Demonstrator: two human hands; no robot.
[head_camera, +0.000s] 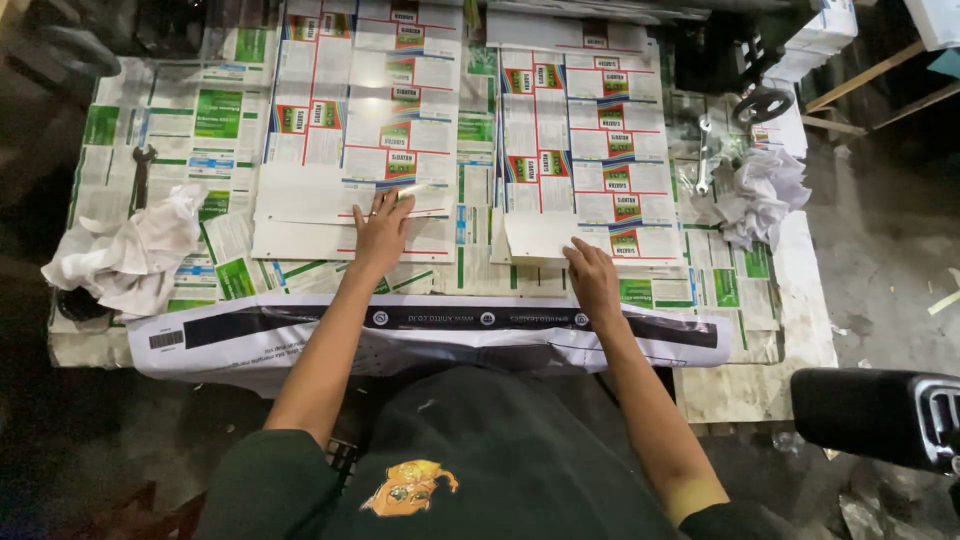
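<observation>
We are pressing our left hand (381, 232), fingers spread flat, on the left stack of printed label sheets (355, 130), at its near edge, while our right hand (594, 276) is lying open, fingers together, on the blank near corner of the right stack of label sheets (590, 140). Both stacks are sitting side by side at the middle of the worktable (790, 350), reaching toward twelve o'clock. The sheets are showing white panels ruled with red lines and small red, green and blue blocks; their near ends are plain white.

The table is covered with loose green-and-white printed sheets (200, 130), and a long white strip with a black band (440, 325) is hanging over its six o'clock edge. A crumpled white rag (125, 255) is lying at nine o'clock, with a dark wrench (142, 170) beyond it. Another crumpled white rag (760, 195) is lying at three o'clock, a metal spanner (704, 155) just beside it.

The room around is dim, with a grey floor at right. The far ends of the stacks are running out of view, and the dark object (880, 415) at four o'clock is cut off, too unclear to tell.
</observation>
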